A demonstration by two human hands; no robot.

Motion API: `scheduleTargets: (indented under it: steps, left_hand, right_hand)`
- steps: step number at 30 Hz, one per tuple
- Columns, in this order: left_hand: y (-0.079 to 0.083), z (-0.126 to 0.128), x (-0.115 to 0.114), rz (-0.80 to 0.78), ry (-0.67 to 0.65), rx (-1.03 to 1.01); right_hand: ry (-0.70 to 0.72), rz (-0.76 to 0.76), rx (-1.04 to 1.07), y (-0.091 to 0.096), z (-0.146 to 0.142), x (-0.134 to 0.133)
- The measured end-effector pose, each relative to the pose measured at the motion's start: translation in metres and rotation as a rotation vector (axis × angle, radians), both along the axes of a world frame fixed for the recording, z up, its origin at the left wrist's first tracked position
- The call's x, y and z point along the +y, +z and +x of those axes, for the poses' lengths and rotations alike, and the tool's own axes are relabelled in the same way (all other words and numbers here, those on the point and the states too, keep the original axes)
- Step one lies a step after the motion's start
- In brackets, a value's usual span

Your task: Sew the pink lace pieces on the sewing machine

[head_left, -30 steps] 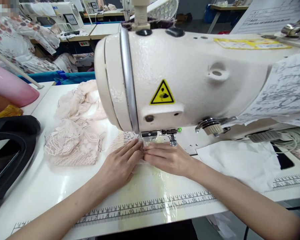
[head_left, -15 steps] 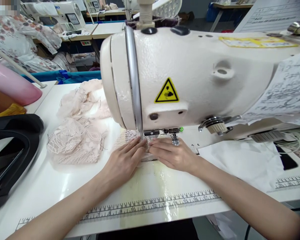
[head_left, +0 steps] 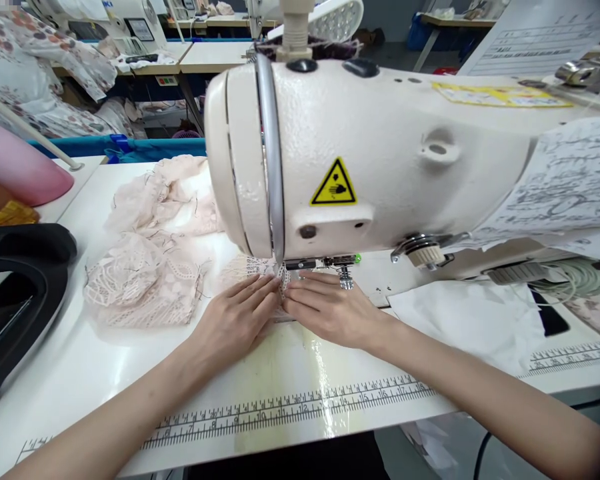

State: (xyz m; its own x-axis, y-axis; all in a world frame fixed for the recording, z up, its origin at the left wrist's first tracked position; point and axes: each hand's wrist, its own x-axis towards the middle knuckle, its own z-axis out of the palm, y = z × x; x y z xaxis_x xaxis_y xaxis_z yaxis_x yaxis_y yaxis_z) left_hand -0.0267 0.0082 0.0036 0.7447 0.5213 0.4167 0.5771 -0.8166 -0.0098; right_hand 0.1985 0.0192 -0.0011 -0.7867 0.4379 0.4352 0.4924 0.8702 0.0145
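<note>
Pale pink lace (head_left: 245,267) lies under the needle area of a cream sewing machine (head_left: 380,147). My left hand (head_left: 243,308) rests on the lace just left of the presser foot, its fingers stretched out flat. From the other side, my right hand (head_left: 330,308) lies on the lace's near edge, fingers straight and pointing left. The fingertips of both hands almost meet. The needle and most of the lace beneath are hidden by the machine head and my fingers.
More pale lace pieces (head_left: 145,277) with loose threads lie left. A black curved object (head_left: 55,250) and a pink cone (head_left: 25,163) stand beyond them. White cloth (head_left: 470,320) lies right. A ruler strip (head_left: 260,417) runs along the front edge. A person's floral sleeve (head_left: 87,63) shows behind.
The view has shifted slightly. My right hand has come a little closer to the left hand, narrowing the gap between their fingertips. Both still lie on the lace.
</note>
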Motion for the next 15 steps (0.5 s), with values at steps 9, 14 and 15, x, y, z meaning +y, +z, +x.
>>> scheduleTargets:
  steps: [9, 14, 15]
  left_hand:
    - [0.0, -0.001, 0.004, -0.032, 0.055, -0.027]
    - [0.002, 0.002, 0.004, 0.05, 0.089, 0.029]
    - [0.002, 0.003, 0.004, 0.052, 0.099, 0.033]
  right_hand:
    - [-0.063, -0.038, 0.029, -0.003, -0.012, -0.001]
    - [-0.092, -0.022, 0.023, -0.008, -0.011, -0.002]
    - [-0.094, -0.017, 0.023, -0.009, -0.011, -0.002]
